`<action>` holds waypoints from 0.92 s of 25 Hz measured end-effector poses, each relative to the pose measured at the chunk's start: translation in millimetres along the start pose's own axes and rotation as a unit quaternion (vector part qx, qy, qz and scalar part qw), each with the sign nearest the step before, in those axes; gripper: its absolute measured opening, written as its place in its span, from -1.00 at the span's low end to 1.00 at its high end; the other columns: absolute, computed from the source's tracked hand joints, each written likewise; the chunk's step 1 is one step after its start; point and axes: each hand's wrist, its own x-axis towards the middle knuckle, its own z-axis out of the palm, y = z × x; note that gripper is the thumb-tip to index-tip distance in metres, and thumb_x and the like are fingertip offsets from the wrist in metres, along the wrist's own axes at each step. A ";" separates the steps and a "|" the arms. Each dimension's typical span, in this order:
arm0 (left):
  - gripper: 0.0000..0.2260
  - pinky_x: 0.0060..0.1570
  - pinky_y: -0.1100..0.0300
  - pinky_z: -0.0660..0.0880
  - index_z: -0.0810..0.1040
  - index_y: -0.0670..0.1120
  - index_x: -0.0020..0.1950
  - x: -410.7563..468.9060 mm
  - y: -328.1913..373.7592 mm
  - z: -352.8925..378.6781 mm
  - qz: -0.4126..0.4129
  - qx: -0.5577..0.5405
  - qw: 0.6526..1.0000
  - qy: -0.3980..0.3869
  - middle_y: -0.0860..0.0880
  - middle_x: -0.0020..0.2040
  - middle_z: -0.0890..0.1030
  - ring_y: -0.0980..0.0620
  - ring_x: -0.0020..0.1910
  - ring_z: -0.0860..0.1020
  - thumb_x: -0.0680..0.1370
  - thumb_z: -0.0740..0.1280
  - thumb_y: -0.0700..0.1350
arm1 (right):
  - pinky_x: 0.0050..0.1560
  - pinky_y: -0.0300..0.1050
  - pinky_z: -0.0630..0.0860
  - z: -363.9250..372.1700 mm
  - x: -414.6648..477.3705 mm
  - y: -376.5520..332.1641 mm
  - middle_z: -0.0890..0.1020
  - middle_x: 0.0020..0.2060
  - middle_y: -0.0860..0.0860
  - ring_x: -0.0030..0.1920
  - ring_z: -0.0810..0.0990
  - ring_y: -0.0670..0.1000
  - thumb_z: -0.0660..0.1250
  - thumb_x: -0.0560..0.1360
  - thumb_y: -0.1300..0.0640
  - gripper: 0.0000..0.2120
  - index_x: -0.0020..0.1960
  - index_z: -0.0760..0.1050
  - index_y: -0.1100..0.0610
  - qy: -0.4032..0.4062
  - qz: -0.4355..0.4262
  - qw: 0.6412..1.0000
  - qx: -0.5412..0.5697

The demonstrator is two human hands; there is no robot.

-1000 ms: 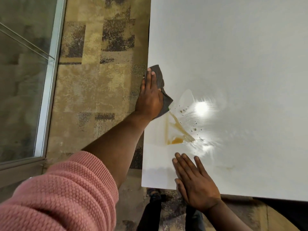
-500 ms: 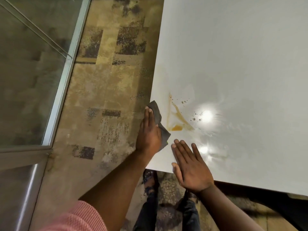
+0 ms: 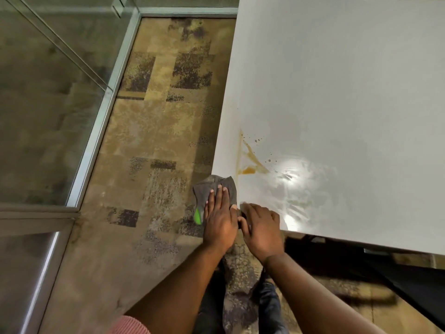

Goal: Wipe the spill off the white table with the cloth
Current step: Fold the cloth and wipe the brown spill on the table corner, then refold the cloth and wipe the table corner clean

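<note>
A left hand (image 3: 220,219) is pressing flat, fingers extended, on a soft, limp grey cloth (image 3: 216,186) at the white table (image 3: 337,92) corner, probably best gripped bunched, while the right hand (image 3: 261,227) is resting curled beside it.

Pink ribbed knit sleeve (image 3: 131,325) pushed up the left arm; dark trousers (image 3: 271,307).

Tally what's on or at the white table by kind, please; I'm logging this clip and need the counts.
Hands: 2, left hand flat on the cloth, right hand beside it
Cloths: 1, grey cloth at the table's near corner
Spills: 1, orange-brown spill, unwiped
Tables: 1, white table
Total: 5
</note>
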 end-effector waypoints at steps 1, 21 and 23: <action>-0.47 0.65 -0.07 -0.05 -0.03 -0.05 0.69 3.3 -2.5 -8.3 0.006 0.011 1.000 0.000 -0.01 0.71 -0.07 -0.04 0.68 -0.16 0.75 0.05 -0.02 | 0.23 0.10 0.36 2.8 -2.4 -9.2 0.62 0.26 0.00 0.24 0.56 0.11 0.18 0.68 -0.11 -0.59 0.47 0.46 -0.01 -0.015 0.028 1.000 0.003; -0.75 0.58 -0.18 0.00 0.64 -0.01 0.25 75.6 -3.9 -141.5 0.350 0.290 0.891 -0.016 -0.03 0.12 0.68 -0.11 0.27 0.53 0.58 0.37 -0.07 | 0.08 0.07 0.33 -64.8 13.3 -37.9 0.67 -0.04 0.00 -0.01 0.58 0.16 0.24 0.61 0.00 -0.78 0.18 0.57 -0.01 0.024 0.064 0.997 0.037; -0.79 0.57 -0.15 0.03 0.65 0.03 0.21 73.5 14.9 -150.6 0.353 0.288 0.890 0.000 0.00 0.11 0.67 -0.08 0.27 0.52 0.59 0.36 -0.03 | 0.01 0.05 0.31 -92.8 20.9 -28.7 0.68 -0.07 0.03 -0.04 0.60 0.19 0.24 0.57 0.01 -0.77 0.13 0.62 -0.01 0.049 0.040 0.998 -0.008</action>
